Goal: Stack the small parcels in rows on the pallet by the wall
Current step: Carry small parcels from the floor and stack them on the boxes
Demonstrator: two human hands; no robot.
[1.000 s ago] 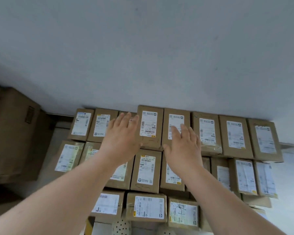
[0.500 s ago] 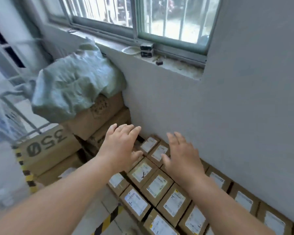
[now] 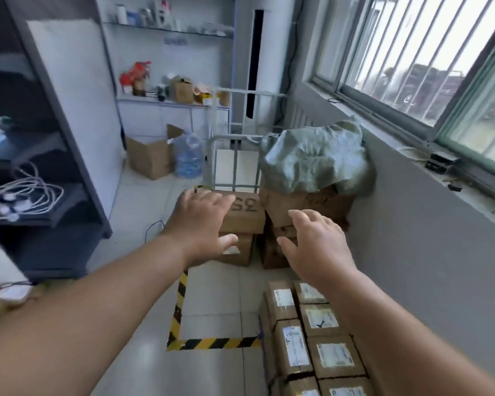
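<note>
Small brown parcels (image 3: 312,338) with white labels lie in rows against the grey wall at the lower right. The pallet under them is hidden. My left hand (image 3: 203,221) is raised in mid-air with fingers spread, holding nothing. My right hand (image 3: 317,241) hovers beside it, fingers loosely spread, also holding nothing. Both hands are above the floor, away from the parcels and in front of a stack of bigger cartons.
Bigger cartons (image 3: 243,215) are stacked ahead, with a grey-green sack (image 3: 312,161) on top. A metal trolley frame (image 3: 235,155), an open box (image 3: 152,155) and a water bottle (image 3: 189,155) stand further back. Dark shelving (image 3: 40,167) is on the left. Yellow-black tape (image 3: 180,310) marks the floor.
The view has swung left from the parcel rows to the room. Both hands lifted off the parcels and now hang in the air.
</note>
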